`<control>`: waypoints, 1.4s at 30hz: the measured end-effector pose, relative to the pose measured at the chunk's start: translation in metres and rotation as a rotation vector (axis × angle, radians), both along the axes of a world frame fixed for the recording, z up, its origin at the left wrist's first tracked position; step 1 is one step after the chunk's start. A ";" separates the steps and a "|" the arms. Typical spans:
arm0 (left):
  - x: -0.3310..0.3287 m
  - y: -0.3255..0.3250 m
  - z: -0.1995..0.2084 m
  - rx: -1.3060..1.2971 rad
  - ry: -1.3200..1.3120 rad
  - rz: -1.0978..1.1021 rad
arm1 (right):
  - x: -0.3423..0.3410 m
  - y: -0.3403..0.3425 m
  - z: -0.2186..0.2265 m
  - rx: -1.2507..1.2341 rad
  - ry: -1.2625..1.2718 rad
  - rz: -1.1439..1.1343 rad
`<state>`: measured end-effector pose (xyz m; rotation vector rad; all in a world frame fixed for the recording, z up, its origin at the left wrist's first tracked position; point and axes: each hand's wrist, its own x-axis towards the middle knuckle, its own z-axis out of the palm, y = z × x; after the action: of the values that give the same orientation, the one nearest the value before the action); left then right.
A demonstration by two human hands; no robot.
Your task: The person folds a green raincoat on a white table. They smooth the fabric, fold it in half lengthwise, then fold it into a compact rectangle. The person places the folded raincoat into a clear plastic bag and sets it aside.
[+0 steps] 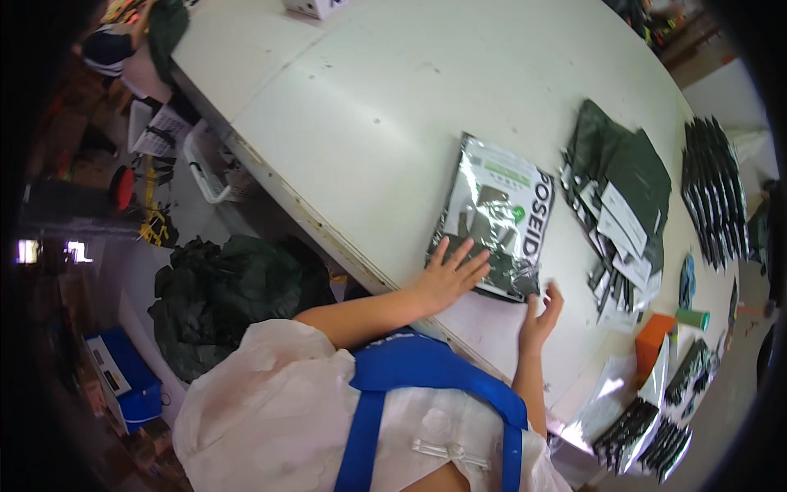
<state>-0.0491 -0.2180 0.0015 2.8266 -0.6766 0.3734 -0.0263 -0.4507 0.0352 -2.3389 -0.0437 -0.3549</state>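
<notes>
A flat plastic package (492,193), clear and shiny with black edges and a dark folded item inside, lies on the white table in front of me. My left hand (449,277) rests on its near left part with the fingers spread. Close to the package's near right corner is my right hand (543,318), thumb and fingers apart and slightly blurred. Nothing shows between them. To the right lies a dark green fabric bundle (627,164) with several white-labelled flat packets (625,225) over its near side.
The white table (352,139) has its worn edge on my left. Stacked black packages (715,193) stand at the far right. Nearer are an orange box (654,348), a green roll (693,318) and more black packets (627,430). Dark green plastic (225,299) and white baskets (209,168) sit below the left edge.
</notes>
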 end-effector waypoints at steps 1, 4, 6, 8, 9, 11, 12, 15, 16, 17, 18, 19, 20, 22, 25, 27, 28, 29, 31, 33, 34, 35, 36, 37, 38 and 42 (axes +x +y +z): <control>0.000 0.001 -0.005 -0.056 0.024 -0.006 | 0.013 0.002 -0.011 0.316 0.191 -0.054; 0.005 0.009 -0.009 -0.124 -0.024 -0.032 | 0.030 -0.002 -0.012 0.529 0.554 0.024; 0.012 0.023 -0.011 -0.130 -0.076 -0.056 | 0.032 -0.005 -0.003 0.598 0.691 0.135; 0.019 0.034 0.009 -0.201 -0.027 -0.075 | 0.035 -0.004 0.018 0.707 0.693 0.220; 0.025 0.040 0.025 -0.293 0.039 -0.087 | 0.042 -0.011 0.033 0.661 0.620 0.289; 0.034 0.048 0.084 -0.664 0.238 -0.112 | 0.054 -0.004 0.084 0.770 0.332 0.382; 0.031 0.054 0.111 -0.789 0.314 -0.110 | 0.059 0.003 0.126 0.625 0.171 0.559; 0.032 0.069 0.192 -1.206 0.797 -0.188 | 0.079 0.014 0.182 0.540 0.083 0.290; 0.032 0.072 0.188 -1.312 0.767 -0.258 | 0.080 0.025 0.212 0.122 -0.127 0.610; 0.030 0.073 0.185 -1.471 0.949 -0.235 | 0.090 0.037 0.220 -0.060 -0.194 0.562; 0.028 0.073 0.181 -1.624 1.136 -0.206 | 0.099 0.047 0.214 -0.178 -0.288 0.539; 0.026 0.072 0.168 -1.658 1.252 -0.139 | 0.106 0.055 0.200 -0.208 -0.254 0.560; 0.022 0.070 0.146 -1.691 1.364 -0.058 | 0.109 0.061 0.174 -0.018 0.009 0.547; 0.016 0.064 0.087 -1.680 1.484 0.026 | 0.116 0.060 0.100 -0.107 0.391 0.466; 0.010 0.055 0.013 -1.286 1.453 0.150 | 0.095 0.056 -0.008 -0.162 0.564 0.466; 0.012 0.051 0.004 -1.082 1.382 0.255 | 0.089 0.056 -0.023 -0.092 0.482 0.400; 0.015 0.048 0.007 -1.056 1.344 0.306 | 0.088 0.057 -0.021 -0.042 0.436 0.390; 0.015 0.044 0.010 -1.030 1.305 0.358 | 0.088 0.060 -0.013 0.010 0.471 0.378; 0.014 0.036 0.011 -1.098 1.231 0.423 | 0.083 0.055 -0.013 0.033 0.448 0.401; 0.016 0.033 0.026 -1.215 1.232 0.384 | 0.081 0.046 -0.016 0.092 0.423 0.427; 0.015 0.030 0.029 -1.165 1.130 0.316 | 0.082 0.041 -0.012 0.172 0.468 0.426; 0.012 0.028 0.030 -1.114 1.027 0.257 | 0.082 0.040 -0.003 0.254 0.515 0.426; 0.009 0.024 0.030 -1.059 0.925 0.199 | 0.083 0.039 0.007 0.336 0.562 0.424; 0.004 0.016 0.030 -1.016 0.800 0.185 | 0.080 0.037 0.020 0.470 0.637 0.441; 0.003 0.016 0.033 -1.043 0.837 0.163 | 0.080 0.038 0.029 0.475 0.680 0.454; 0.014 0.021 0.026 -1.504 1.311 0.154 | 0.090 0.039 0.043 0.435 0.840 0.512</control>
<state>-0.0351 -0.1970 0.0277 1.1572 0.1655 -0.6664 0.0639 -0.4118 0.0779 -1.7924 -0.1370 0.7921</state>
